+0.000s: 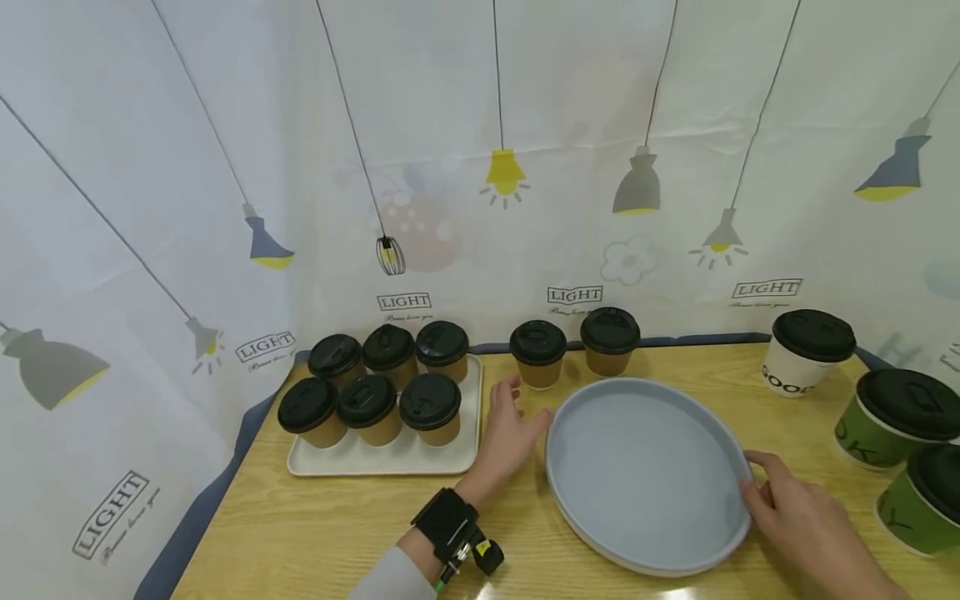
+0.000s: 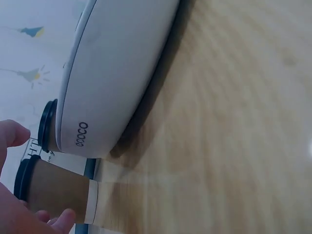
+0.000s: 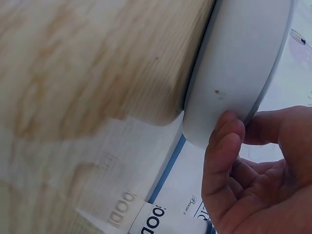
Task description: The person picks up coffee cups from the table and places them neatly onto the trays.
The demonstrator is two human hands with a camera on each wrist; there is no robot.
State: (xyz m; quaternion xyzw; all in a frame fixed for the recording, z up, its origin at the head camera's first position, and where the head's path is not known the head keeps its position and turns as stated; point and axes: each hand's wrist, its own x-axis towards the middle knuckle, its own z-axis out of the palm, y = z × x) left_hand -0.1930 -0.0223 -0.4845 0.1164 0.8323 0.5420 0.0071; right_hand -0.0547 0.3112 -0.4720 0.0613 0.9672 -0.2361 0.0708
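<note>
A round grey-blue tray with a raised rim and white outer wall lies in front of me on the table. My right hand pinches its right rim; in the right wrist view the fingers press on the outer wall and the thumb is at the edge. My left hand is beside the tray's left rim with its fingers spread and nothing held. Behind it stands a brown paper cup with a black lid, overlapped by the fingers in the left wrist view. A second brown cup is to its right.
To the left, a white rectangular tray bears several small brown cups with black lids. On the right stand a white cup and two green cups, one behind the other. A lamp-print cloth hangs behind the table.
</note>
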